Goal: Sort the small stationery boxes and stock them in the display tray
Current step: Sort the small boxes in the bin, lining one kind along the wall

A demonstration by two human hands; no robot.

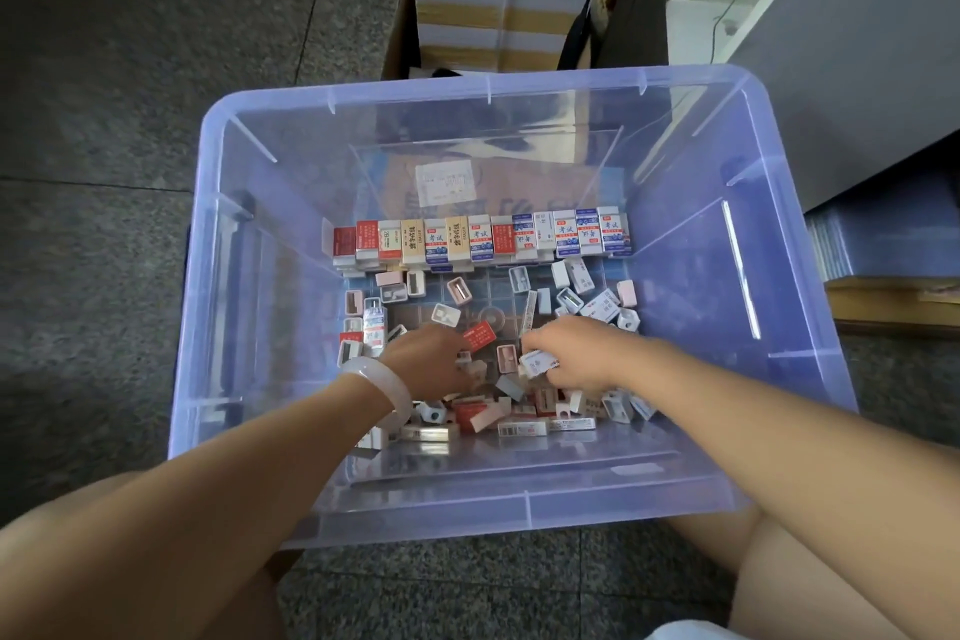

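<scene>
My left hand (434, 359) pinches a red box (479, 335) and my right hand (576, 353) grips a blue-white box (537, 363); each is bound for the sorted row (480, 237), upright for display.

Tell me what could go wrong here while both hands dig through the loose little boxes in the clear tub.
The left hand, pinching a small red box, might bump the upright row of sorted boxes behind and topple it. The right hand grips a white-and-blue box among a loose pile, so mixed types could be missorted.
</scene>
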